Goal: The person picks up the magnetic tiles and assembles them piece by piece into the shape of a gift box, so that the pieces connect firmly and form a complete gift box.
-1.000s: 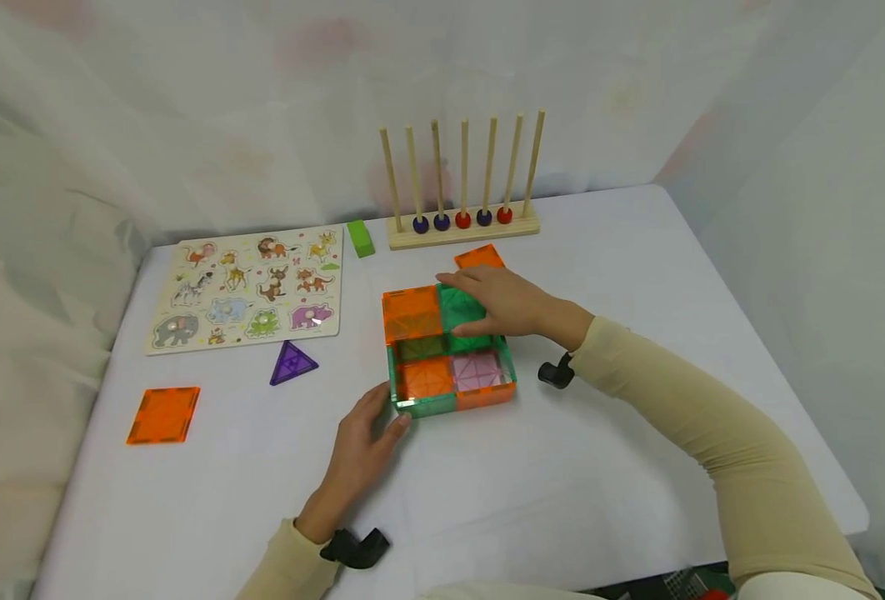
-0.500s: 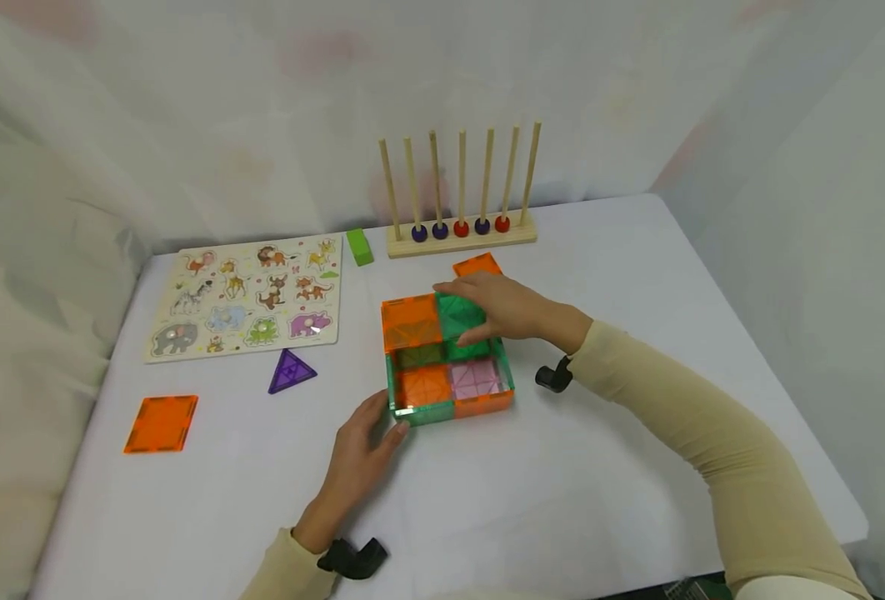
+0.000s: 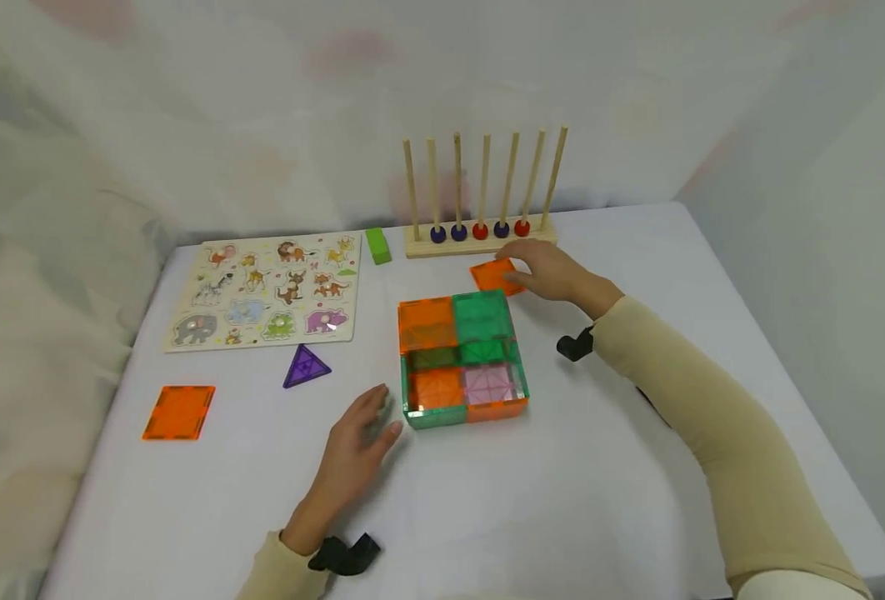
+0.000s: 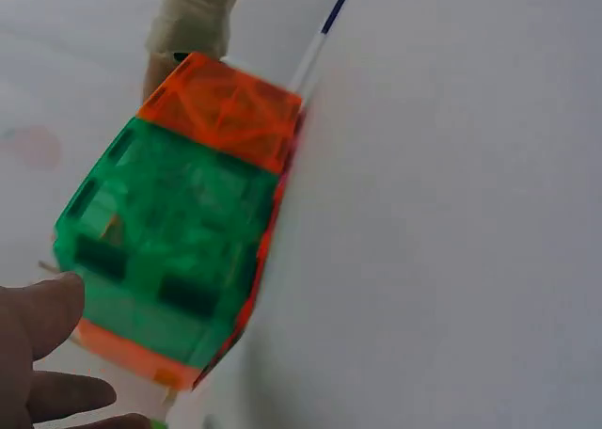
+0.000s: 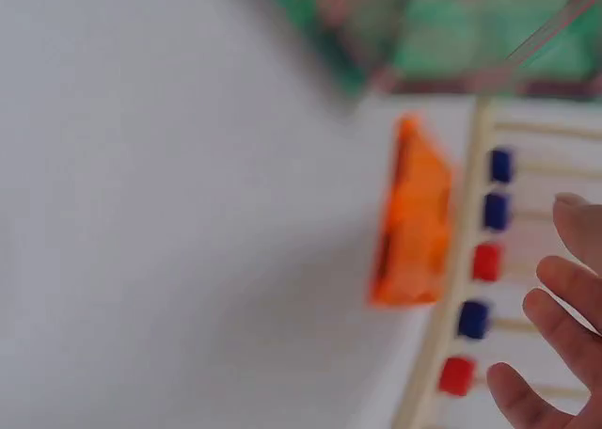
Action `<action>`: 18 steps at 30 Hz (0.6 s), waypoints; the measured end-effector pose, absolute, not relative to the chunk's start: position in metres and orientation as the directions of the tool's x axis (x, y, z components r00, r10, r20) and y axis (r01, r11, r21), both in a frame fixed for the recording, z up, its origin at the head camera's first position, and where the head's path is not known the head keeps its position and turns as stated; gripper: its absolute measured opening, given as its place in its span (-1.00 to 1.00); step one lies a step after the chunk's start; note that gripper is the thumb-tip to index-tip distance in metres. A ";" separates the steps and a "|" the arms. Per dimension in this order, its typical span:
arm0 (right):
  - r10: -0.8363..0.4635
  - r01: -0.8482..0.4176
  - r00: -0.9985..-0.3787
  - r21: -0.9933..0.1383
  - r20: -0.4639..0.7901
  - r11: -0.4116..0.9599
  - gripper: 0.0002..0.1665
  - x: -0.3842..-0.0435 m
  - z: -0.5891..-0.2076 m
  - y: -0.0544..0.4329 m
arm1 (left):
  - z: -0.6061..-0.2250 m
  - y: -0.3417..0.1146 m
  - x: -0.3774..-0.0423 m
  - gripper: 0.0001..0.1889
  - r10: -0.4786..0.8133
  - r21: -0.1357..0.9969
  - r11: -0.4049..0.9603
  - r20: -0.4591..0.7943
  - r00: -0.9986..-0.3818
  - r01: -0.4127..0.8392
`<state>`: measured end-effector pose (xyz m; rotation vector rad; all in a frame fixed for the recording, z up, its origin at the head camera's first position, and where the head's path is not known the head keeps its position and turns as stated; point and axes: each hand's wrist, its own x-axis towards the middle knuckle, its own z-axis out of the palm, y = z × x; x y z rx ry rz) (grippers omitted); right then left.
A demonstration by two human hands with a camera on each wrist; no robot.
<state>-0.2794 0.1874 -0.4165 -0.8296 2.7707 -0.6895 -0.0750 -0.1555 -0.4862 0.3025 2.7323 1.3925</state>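
Observation:
A low box of see-through magnetic tiles (image 3: 482, 317) stands in the middle of the table. Orange and green squares cover its back half, and its front half is uncovered, showing an orange and a pink floor. My left hand (image 3: 352, 458) is just off the box's left front corner, fingers spread and holding nothing. Behind the box lies a loose orange square tile (image 3: 492, 275). Over that tile's right side reaches my right hand (image 3: 551, 271), its fingers extended; whether they touch the tile is unclear. In the right wrist view the orange tile (image 5: 416, 222) is blurred.
A wooden peg stand (image 3: 450, 247) with blue and red beads is at the back. Left of it are a green block (image 3: 378, 246) and an animal puzzle board (image 3: 262, 292). A purple triangle tile (image 3: 305, 367) and another orange square tile (image 3: 179, 412) lie at the left.
My right hand has left the green square on top of the box and moved back to the loose orange tile. My left hand has drawn slightly away from the box's corner.

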 end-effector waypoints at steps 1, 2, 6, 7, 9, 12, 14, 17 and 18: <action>-0.552 -0.467 -0.831 -0.459 -0.063 0.756 -0.48 -0.282 -0.422 0.191 | -0.485 -0.162 -0.074 -0.39 0.185 0.807 0.572 0.045 -0.982 0.145; -0.552 -0.463 -0.829 -0.440 -0.091 0.769 -0.46 -0.285 -0.428 0.192 | -0.482 -0.170 -0.074 -0.39 0.164 0.808 0.573 0.054 -0.985 0.139; -0.545 -0.448 -0.815 -0.383 -0.197 0.808 -0.30 -0.287 -0.443 0.193 | -0.468 -0.213 -0.078 -0.39 -0.005 0.754 0.653 0.103 -0.995 0.075; -0.546 -0.449 -0.811 -0.373 -0.210 0.812 -0.27 -0.288 -0.446 0.193 | -0.465 -0.226 -0.081 -0.37 -0.055 0.721 0.692 0.107 -0.993 0.039; -0.538 -0.442 -0.806 -0.354 -0.247 0.824 -0.23 -0.289 -0.449 0.193 | -0.458 -0.251 -0.091 -0.31 -0.151 0.637 0.767 0.067 -0.986 -0.074; -0.519 -0.431 -0.806 -0.319 -0.285 0.844 -0.21 -0.290 -0.456 0.196 | -0.456 -0.289 -0.108 -0.22 -0.236 0.491 0.842 -0.037 -0.971 -0.223; -0.507 -0.431 -0.811 -0.287 -0.293 0.856 -0.22 -0.290 -0.460 0.199 | -0.458 -0.308 -0.115 -0.20 -0.265 0.400 0.866 -0.142 -0.954 -0.300; -0.508 -0.445 -0.818 -0.263 -0.272 0.856 -0.24 -0.286 -0.463 0.200 | -0.462 -0.325 -0.119 -0.20 -0.311 0.294 0.876 -0.258 -0.915 -0.381; -0.510 -0.451 -0.821 -0.256 -0.258 0.855 -0.25 -0.285 -0.463 0.200 | -0.463 -0.328 -0.118 -0.21 -0.322 0.275 0.877 -0.274 -0.906 -0.394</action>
